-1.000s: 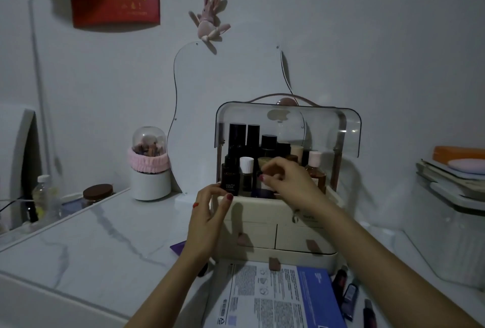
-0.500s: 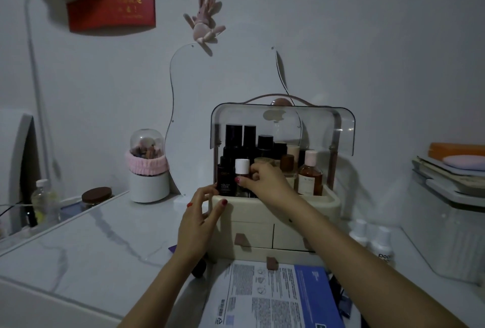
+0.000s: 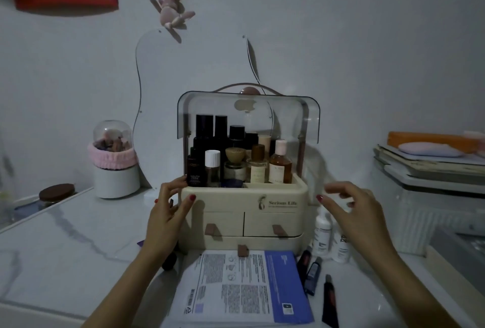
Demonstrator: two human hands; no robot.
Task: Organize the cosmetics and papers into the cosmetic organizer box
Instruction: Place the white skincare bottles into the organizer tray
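The marble worktop (image 3: 65,243) spreads wide, and dead centre on it sits the cream cosmetic organizer box (image 3: 244,212), clear lid (image 3: 249,115) flipped up, top tray crowded with upright bottles (image 3: 236,154). Three drawers below look shut. In front of the box lie the papers (image 3: 244,288), a printed sheet with a blue band, touching the lowest drawer's tab. To the right of the papers, loose tubes (image 3: 312,272) and two white bottles (image 3: 330,235) wait just beside the box.

The left hand (image 3: 165,217) braces the box's left corner, thumb and fingers pinched on the rim beside the dark bottle (image 3: 194,167). The right hand (image 3: 357,214) hovers open by the right side, fingers spread, holding nothing.

The likely step: fetching the next loose item. Best play is to hold that left brace so the box cannot slide, take the white bottles one at a time by the body, and lower each upright into the free compartment at the tray's front right, clear of the amber bottle (image 3: 280,162). The papers look too broad for a drawer unless folded
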